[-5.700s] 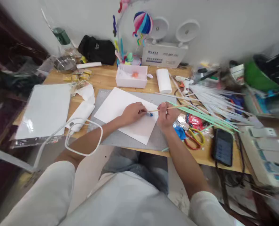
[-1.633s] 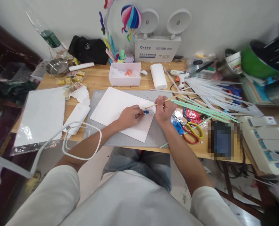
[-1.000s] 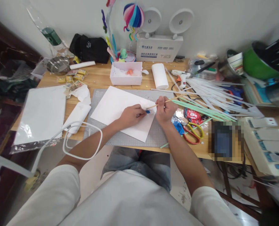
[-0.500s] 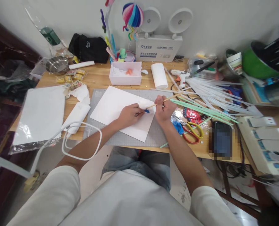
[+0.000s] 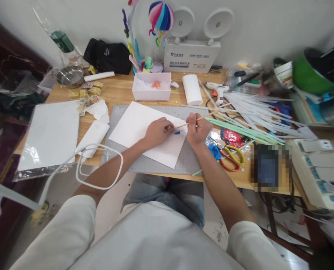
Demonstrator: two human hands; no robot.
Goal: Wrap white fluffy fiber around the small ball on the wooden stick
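Note:
A white sheet (image 5: 144, 120) lies at an angle on the grey cutting mat (image 5: 122, 159). Over its right half, my left hand (image 5: 159, 132) is closed, with thumb and fingers pinched at a small blue piece (image 5: 177, 132). The piece is too small to name its material. Gripped in my right hand (image 5: 197, 129) is a thin wooden stick (image 5: 183, 125). Its lower tip points at the left fingertips, just above the blue piece, and its other end slants up to the right. Whether tip and piece touch I cannot tell.
Scissors (image 5: 231, 159), green strips (image 5: 248, 129), white glue sticks (image 5: 248, 108) and a glue gun (image 5: 219, 92) lie to the right. Behind the mat stand a pale box (image 5: 151, 93) and a tissue roll (image 5: 192, 90). A white cable loop (image 5: 121, 165) hangs above my left forearm.
My left hand has rolled forward a little, and its fingers now cover more of the blue piece. The right hand keeps the stick nearly in place. The whole view has shifted slightly.

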